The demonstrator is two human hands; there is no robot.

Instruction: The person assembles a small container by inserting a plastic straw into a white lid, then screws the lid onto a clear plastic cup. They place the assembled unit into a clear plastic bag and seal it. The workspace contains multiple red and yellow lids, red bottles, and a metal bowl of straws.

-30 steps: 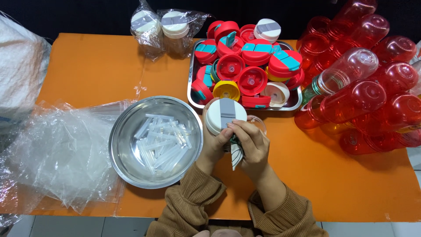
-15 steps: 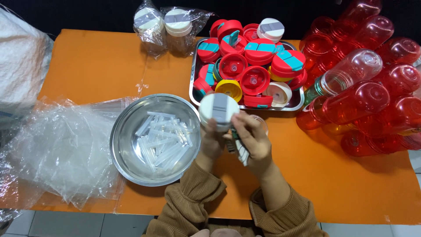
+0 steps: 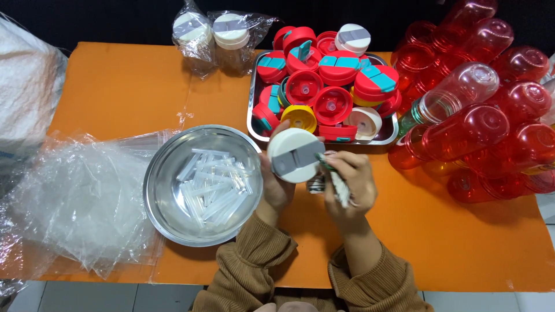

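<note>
One white lid point(image 3: 295, 155) has tilted upright in two hands point(image 3: 315, 179).

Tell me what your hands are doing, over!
Left hand holds white lid. Right hand grips small tool. Steel bowl beside, nothing blocking.

Striped piece point(image 3: 341, 188): mostly covered by right hand point(image 3: 350, 179); kind unclear.
White sack point(image 3: 26, 98): cut by left edge.
Red bottles point(image 3: 509, 133): cut at right edge.

The bowl point(image 3: 202, 185) of tubes point(image 3: 213, 186) sits left of the hands, the lid tray point(image 3: 252, 110) behind them, bottles point(image 3: 480, 121) right.
</note>
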